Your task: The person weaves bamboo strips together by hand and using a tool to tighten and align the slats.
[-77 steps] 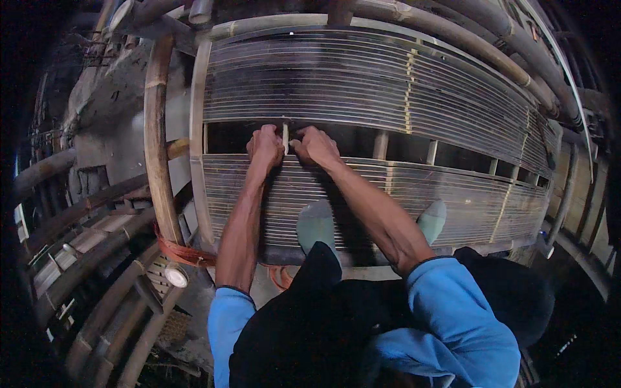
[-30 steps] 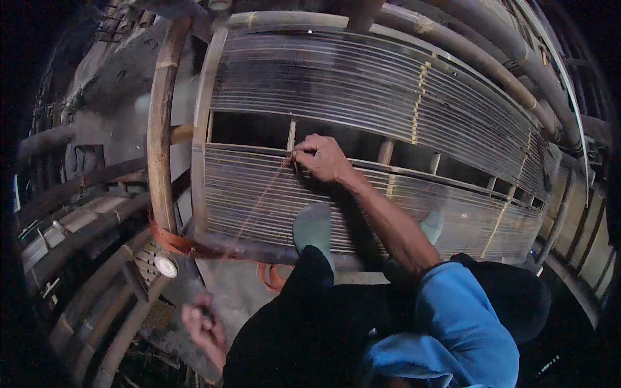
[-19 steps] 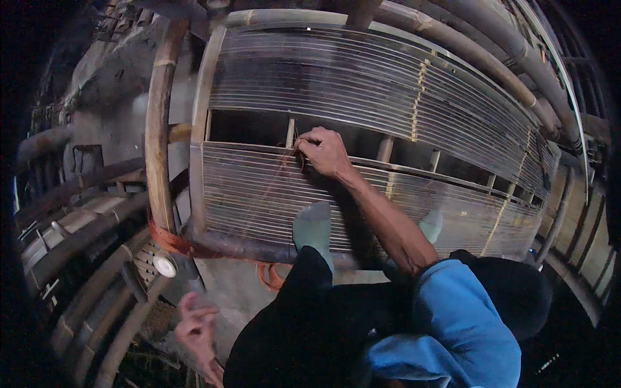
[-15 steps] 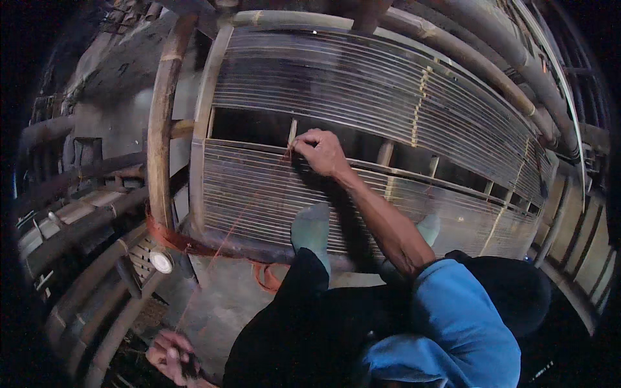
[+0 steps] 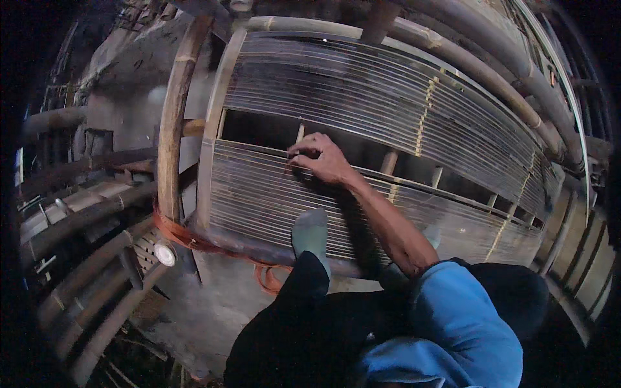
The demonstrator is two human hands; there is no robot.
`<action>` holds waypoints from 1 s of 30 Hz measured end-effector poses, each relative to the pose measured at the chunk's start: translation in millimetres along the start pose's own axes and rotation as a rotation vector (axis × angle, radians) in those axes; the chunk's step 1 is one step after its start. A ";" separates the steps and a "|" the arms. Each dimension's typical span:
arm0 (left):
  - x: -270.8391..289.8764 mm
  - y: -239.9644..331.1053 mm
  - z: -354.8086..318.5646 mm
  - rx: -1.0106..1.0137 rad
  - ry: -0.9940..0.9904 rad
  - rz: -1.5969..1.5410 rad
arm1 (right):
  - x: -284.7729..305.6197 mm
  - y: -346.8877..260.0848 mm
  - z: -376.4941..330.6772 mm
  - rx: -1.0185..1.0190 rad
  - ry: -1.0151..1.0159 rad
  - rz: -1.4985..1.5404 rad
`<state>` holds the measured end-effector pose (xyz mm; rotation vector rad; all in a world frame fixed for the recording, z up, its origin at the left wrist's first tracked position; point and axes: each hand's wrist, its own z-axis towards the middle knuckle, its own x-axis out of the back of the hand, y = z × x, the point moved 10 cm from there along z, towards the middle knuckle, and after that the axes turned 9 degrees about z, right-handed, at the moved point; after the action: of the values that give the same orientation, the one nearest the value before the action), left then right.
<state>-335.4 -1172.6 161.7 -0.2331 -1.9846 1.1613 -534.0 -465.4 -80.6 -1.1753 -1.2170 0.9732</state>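
Observation:
A big bamboo frame (image 5: 223, 123) holds two bands of thin horizontal slats (image 5: 259, 194) with an open gap between them. My right hand (image 5: 321, 158) rests on the top edge of the lower band, fingers pinched together beside a thin upright strip (image 5: 299, 133). It seems to pinch a thin strand, which is too fine to make out here. My left hand is out of the picture. My foot in a grey sock (image 5: 310, 231) presses against the frame's bottom bar.
A thick bamboo pole (image 5: 173, 123) stands left of the frame, with an orange strap (image 5: 187, 238) tied around its base. A small round white object (image 5: 165, 253) lies beside the strap. More bamboo poles (image 5: 77, 220) lie at the left, and others run along the top right.
My left hand let go of the slat edge, swung down and left drawing a thin strand, and has now dropped out of view. My right hand has stayed at the same spot.

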 end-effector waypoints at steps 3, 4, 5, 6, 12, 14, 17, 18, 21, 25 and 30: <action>-27.1 112.6 -42.4 -0.218 -0.202 -0.144 | 13.6 35.3 -5.0 -0.307 0.098 0.368; -17.8 152.4 -55.7 -0.289 -0.227 -0.213 | 22.3 34.6 -7.4 -0.350 0.132 0.226; -1.2 193.8 -64.0 -0.349 -0.223 -0.285 | 20.5 34.5 -7.8 -0.370 0.114 0.220; 26.7 245.0 -71.3 -0.428 -0.198 -0.374 | 25.1 38.5 -10.2 -0.395 0.109 0.205; 281.5 449.1 -133.3 -0.956 0.542 -1.098 | 18.0 81.3 -11.9 -0.465 0.099 0.150; 313.2 473.7 -151.1 -1.014 0.699 -1.213 | 3.7 73.7 -6.8 -0.448 0.070 0.209; 306.8 497.4 -158.0 -1.083 0.842 -1.258 | -3.8 65.2 -3.8 -0.458 0.016 0.303; 303.1 503.8 -155.5 -1.097 0.829 -1.263 | -1.6 65.4 -5.8 -0.484 -0.011 0.339; 290.0 513.1 -145.5 -1.167 0.738 -1.218 | -8.5 68.7 -13.3 -0.702 -0.113 0.349; 300.8 524.0 -149.3 -1.145 0.772 -1.121 | -4.2 66.7 -13.3 -0.666 -0.128 0.247; 307.3 527.5 -149.0 -1.090 0.844 -0.958 | -12.0 74.4 -13.5 -0.663 -0.145 0.279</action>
<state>-549.5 -622.1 -52.5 -0.2101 -1.4076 -0.6166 -518.2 -466.9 -155.4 -1.8562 -1.5843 0.8902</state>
